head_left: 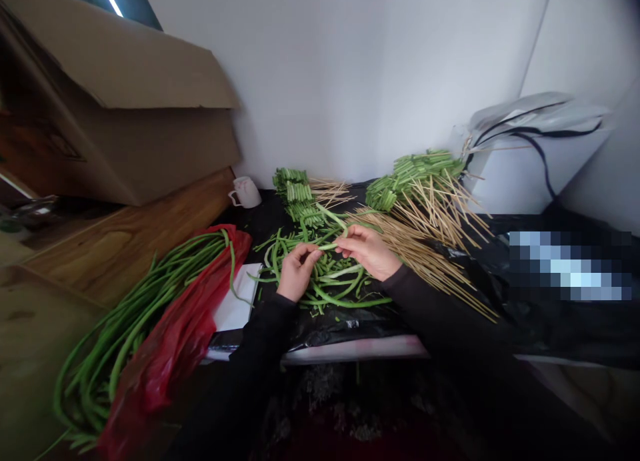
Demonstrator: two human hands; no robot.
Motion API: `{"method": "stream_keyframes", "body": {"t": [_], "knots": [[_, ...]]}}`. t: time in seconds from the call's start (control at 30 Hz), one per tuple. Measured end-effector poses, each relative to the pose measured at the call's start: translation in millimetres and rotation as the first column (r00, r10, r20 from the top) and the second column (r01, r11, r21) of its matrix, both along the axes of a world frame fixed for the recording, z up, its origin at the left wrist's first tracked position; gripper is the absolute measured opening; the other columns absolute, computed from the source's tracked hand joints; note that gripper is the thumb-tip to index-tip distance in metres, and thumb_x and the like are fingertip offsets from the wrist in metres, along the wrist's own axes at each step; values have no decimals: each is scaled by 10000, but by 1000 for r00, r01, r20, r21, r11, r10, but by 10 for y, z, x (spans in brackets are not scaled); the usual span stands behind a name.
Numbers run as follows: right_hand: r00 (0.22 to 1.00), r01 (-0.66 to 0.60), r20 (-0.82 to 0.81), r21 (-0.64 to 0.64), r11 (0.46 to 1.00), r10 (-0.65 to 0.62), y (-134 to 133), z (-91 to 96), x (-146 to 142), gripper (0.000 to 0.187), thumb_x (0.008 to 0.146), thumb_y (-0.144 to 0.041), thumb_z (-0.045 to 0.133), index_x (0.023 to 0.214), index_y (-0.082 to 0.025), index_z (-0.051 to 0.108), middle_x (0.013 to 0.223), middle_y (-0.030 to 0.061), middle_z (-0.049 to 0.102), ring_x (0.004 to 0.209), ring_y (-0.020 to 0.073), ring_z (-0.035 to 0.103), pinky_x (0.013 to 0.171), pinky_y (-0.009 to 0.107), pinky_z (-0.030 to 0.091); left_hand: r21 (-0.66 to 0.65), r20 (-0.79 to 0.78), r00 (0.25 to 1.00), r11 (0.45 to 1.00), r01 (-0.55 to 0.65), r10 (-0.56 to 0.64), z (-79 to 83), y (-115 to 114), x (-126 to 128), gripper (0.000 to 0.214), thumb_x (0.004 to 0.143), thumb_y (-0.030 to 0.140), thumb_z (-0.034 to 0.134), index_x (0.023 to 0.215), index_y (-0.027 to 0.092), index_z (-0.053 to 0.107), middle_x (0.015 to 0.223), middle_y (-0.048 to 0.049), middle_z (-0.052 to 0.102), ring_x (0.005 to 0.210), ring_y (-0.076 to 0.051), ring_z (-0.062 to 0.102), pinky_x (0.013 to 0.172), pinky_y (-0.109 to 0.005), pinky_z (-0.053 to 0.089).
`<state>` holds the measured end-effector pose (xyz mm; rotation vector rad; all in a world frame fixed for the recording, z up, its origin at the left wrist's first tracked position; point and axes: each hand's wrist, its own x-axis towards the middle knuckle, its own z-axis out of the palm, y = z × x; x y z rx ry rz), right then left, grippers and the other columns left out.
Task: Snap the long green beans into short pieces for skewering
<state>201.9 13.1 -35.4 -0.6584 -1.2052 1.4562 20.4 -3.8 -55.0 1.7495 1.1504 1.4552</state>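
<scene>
Between my two hands, over the black-covered table, a long green bean (328,247) is stretched. My left hand (298,269) pinches one end of it, thumb against fingers. My right hand (367,249) grips it a little further right, and a curved length loops up above those fingers. Under both hands lies a loose heap of cut and whole long beans (345,289). Wooden skewers (425,251) lie in a bundle just right of my right hand. Behind the heap are stacked skewers threaded with bean pieces (295,193).
A second pile of threaded bean skewers (425,171) sits at the back right, beside a white box (530,171). At left, uncut long beans (130,314) lie on a red plastic bag (185,334). A white mug (246,192) and a large cardboard box (165,127) stand behind.
</scene>
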Motion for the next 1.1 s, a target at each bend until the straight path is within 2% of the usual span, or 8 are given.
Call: {"method": "stream_keyframes", "body": {"t": [0.13, 0.27, 0.4, 0.47, 0.63, 0.73, 0.83, 1.1], "knots": [[997, 6, -76, -71, 997, -12, 33, -42, -26, 293, 621, -267, 800, 626, -192, 517, 594, -40, 608, 610, 104, 597, 553, 227, 420, -72, 190, 981, 996, 48, -34, -32, 62, -28, 369, 771, 528, 644, 757, 159, 623, 712, -20, 602, 599, -113, 489, 594, -253, 420], [991, 26, -130, -112, 993, -41, 82, -68, 53, 302, 622, -239, 795, 607, -198, 497, 576, -60, 592, 581, 86, 572, 548, 220, 417, -87, 377, 926, 996, 8, 26, -5, 126, -131, 379, 767, 562, 619, 765, 190, 544, 765, -5, 596, 582, -89, 485, 583, -243, 422], [990, -34, -141, -125, 992, 16, 77, -47, 127, 246, 642, -238, 789, 653, -194, 547, 627, -52, 624, 621, 88, 595, 572, 215, 434, -128, 442, 896, 991, 26, 34, 50, 109, -166, 357, 790, 543, 596, 782, 202, 491, 744, 2, 574, 619, -101, 528, 586, -238, 441], [989, -82, -132, -119, 990, 66, 55, -40, 116, 229, 642, -242, 795, 683, -191, 575, 682, -35, 657, 645, 92, 609, 573, 211, 440, -150, 428, 904, 987, 61, 9, 68, 80, -137, 362, 799, 554, 577, 786, 206, 479, 684, 13, 542, 570, -103, 510, 531, -230, 417], [984, -160, -93, -76, 984, 152, 9, -64, 48, 229, 645, -248, 807, 748, -182, 613, 768, -1, 697, 674, 100, 627, 583, 210, 453, -174, 299, 952, 977, 122, -66, 51, 22, -43, 417, 838, 610, 503, 811, 196, 551, 496, 58, 404, 397, -90, 333, 404, -235, 257], [982, -178, -76, -59, 982, 173, -2, -84, 33, 247, 639, -244, 816, 773, -181, 618, 736, -9, 686, 677, 107, 633, 596, 214, 456, -165, 176, 978, 976, 138, -109, 19, 4, -24, 390, 762, 560, 652, 796, 172, 638, 507, 43, 488, 443, -95, 410, 464, -242, 332], [980, -190, -65, -55, 980, 186, -9, -85, 27, 259, 635, -253, 819, 783, -178, 621, 751, 3, 694, 679, 112, 628, 579, 215, 442, -146, 61, 991, 981, 124, -116, 5, -1, -28, 296, 651, 421, 796, 736, 154, 699, 664, -8, 650, 607, -129, 551, 625, -260, 429], [990, -48, -133, -75, 996, 37, 40, -37, 66, 276, 651, -346, 801, 733, -187, 590, 735, -21, 682, 615, 78, 572, 554, 205, 408, -48, -75, 997, 998, -38, 34, 11, 8, -13, 235, 664, 376, 773, 688, 148, 721, 701, -35, 685, 683, -167, 595, 713, -292, 453]]}}
